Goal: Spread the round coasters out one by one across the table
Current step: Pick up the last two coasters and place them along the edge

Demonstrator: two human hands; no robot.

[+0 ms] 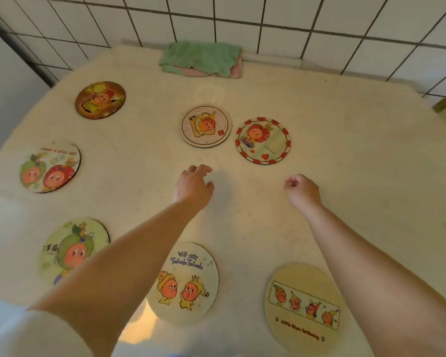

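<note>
Several round cartoon coasters lie flat and apart on the cream table [345,155]. A brown coaster [100,99] is far left, a two-fruit coaster [50,167] below it, and a green-hooded one [74,249] is partly under my left forearm. A white coaster [206,126] and a red-bordered coaster [263,140] lie in the middle. A "we are" coaster [186,283] and a yellow coaster [304,309] are near me. My left hand [194,185] hovers mid-table, fingers loosely curled, holding nothing. My right hand [302,191] is curled into a loose fist, empty.
A folded green cloth over a pink one [201,59] lies at the table's far edge against the white tiled wall [268,19]. The table's right half holds no coasters. A pale surface [8,86] borders the left side.
</note>
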